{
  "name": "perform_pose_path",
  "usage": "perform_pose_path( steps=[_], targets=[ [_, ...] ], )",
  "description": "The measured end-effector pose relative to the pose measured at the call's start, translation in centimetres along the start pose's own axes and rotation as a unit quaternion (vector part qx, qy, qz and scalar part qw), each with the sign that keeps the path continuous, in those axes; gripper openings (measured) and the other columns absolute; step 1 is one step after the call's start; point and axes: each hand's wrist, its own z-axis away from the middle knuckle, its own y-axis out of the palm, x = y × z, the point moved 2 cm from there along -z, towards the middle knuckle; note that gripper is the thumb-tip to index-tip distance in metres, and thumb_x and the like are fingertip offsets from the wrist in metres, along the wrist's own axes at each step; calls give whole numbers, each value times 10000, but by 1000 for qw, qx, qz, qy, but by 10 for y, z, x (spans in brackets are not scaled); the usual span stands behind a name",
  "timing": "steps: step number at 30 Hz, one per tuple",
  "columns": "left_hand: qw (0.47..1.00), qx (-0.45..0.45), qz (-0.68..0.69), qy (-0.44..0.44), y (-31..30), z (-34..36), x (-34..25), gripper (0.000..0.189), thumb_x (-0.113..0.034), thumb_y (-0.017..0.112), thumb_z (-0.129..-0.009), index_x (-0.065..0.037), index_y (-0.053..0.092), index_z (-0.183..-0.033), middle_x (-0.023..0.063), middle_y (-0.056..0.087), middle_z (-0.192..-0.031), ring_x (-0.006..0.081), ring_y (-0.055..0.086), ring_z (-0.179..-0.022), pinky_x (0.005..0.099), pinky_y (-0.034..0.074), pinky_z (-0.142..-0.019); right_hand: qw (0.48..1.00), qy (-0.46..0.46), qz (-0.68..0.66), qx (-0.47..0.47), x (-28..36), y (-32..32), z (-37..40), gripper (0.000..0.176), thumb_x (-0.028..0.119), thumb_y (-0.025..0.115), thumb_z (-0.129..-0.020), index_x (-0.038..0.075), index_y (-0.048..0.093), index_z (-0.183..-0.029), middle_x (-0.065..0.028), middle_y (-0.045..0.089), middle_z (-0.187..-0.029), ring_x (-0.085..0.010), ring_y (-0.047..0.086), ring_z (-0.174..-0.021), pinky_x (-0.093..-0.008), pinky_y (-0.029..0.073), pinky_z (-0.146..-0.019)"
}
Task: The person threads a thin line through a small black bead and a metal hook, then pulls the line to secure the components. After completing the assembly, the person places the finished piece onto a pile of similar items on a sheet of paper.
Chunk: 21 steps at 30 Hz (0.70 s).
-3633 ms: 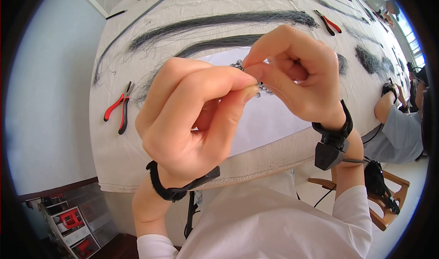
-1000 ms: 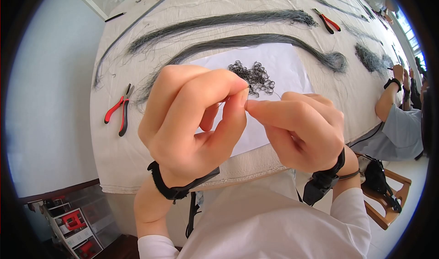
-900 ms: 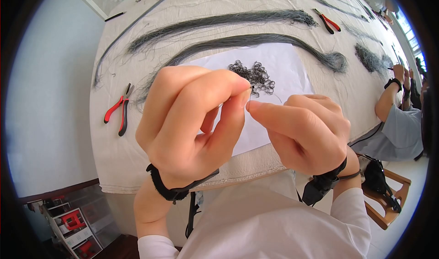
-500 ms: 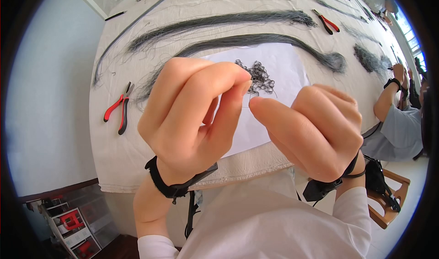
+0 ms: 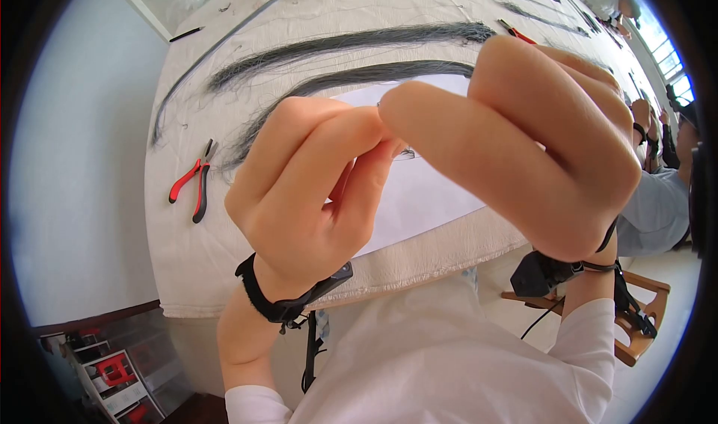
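My left hand (image 5: 314, 173) is closed in a pinch, thumb against forefinger, above a white sheet of paper (image 5: 426, 200). Over and against its fingertips comes my right hand (image 5: 523, 140), also pinched. Between them is a thin dark wire, almost wholly hidden by the fingers; only a tiny dark speck shows at the right fingertip. Behind the hands, a small pile of curled wire loops (image 5: 407, 153) on the paper is mostly covered. Two bundles of dark grey wire, a near bundle (image 5: 351, 76) and a far bundle (image 5: 359, 46), lie beyond.
Red-and-black pliers (image 5: 198, 181) lie left of my hands, and a second pair (image 5: 516, 31) is partly hidden behind my right hand. A black pen-like stick (image 5: 186, 34) is at the far left of the cloth-covered table (image 5: 187, 274). Another person (image 5: 658, 200) sits at right, beside a wooden chair (image 5: 643, 312).
My right hand has moved up and left, its fingertips now meeting the left hand's and covering the wire pile. My left hand has barely shifted.
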Motion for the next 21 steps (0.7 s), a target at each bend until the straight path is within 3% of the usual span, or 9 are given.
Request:
perform_pose_path(
  steps=[2, 3, 4, 6, 7, 11, 15, 17, 21],
  targets=[
    [1000, 12, 0, -9, 0, 2, 2, 194, 7, 681, -727, 48, 661, -916, 47, 583, -780, 57, 398, -535, 188, 264, -453, 1000, 4, 11, 11, -1, 0, -3, 556, 303, 480, -395, 3, 695, -812, -8, 349, -567, -97, 368, -453, -225, 274, -395],
    [1000, 6, 5, -5, 1, 2, 2, 181, 42, 682, -722, 47, 663, -903, 38, 579, -778, 46, 380, -524, 186, 251, -445, 1000, 15, -10, -9, -1, 2, -2, 512, 263, 574, -403, 1, 697, -825, -12, 379, -575, -96, 381, -447, -225, 274, -386],
    [1000, 0, 11, -2, 1, 2, 2, 175, 77, 682, -717, 45, 666, -889, 29, 574, -777, 35, 363, -513, 184, 238, -438, 1000, 15, -10, -9, -7, 4, -2, 512, 263, 574, -403, 1, 697, -825, -12, 379, -575, -96, 381, -447, -225, 274, -386],
    [1000, -2, 18, -9, 2, 3, 2, 169, 99, 686, -713, 39, 668, -870, 25, 577, -783, 35, 370, -522, 184, 242, -441, 997, -49, -61, -17, -19, 6, 1, 404, 144, 712, -469, -4, 692, -844, -18, 410, -590, -110, 417, -455, -238, 299, -393],
    [1000, -4, 25, -15, 2, 3, 1, 168, 122, 689, -709, 34, 670, -851, 22, 580, -790, 35, 378, -531, 184, 245, -444, 996, 7, -94, 1, -16, 5, 1, 268, 23, 773, -604, -6, 682, -855, -47, 482, -615, -128, 452, -469, -242, 324, -411],
    [1000, -3, 26, -15, 3, 2, -1, 156, 111, 712, -707, 20, 674, -829, 26, 585, -794, 39, 405, -551, 179, 263, -452, 981, 90, -168, -25, -26, 25, 21, 137, -12, 746, -727, 12, 665, -835, -50, 608, -698, -112, 477, -488, -210, 342, -433],
    [999, -9, 30, -17, 3, 3, -1, 140, 100, 706, -728, 8, 673, -827, 33, 590, -802, 53, 447, -582, 173, 293, -462, 961, 148, -233, -13, -21, 35, 27, 110, -53, 702, -762, 13, 652, -832, -36, 622, -722, -78, 504, -526, -186, 334, -438],
    [1000, -8, 28, -9, 2, 3, -1, 129, 90, 706, -741, 5, 672, -832, 34, 589, -805, 57, 458, -590, 172, 300, -462, 902, 269, -335, 45, -18, 44, 38, 84, -78, 635, -814, -3, 623, -849, -23, 629, -746, -38, 503, -568, -169, 323, -461],
    [999, -17, 37, -9, 2, 4, 1, 96, 50, 711, -776, 2, 665, -846, 39, 585, -814, 67, 471, -604, 181, 323, -463, 833, 338, -437, 16, -3, 63, 55, 63, -55, 612, -845, -7, 595, -883, 15, 602, -722, -3, 452, -579, -178, 300, -483]
  ],
)
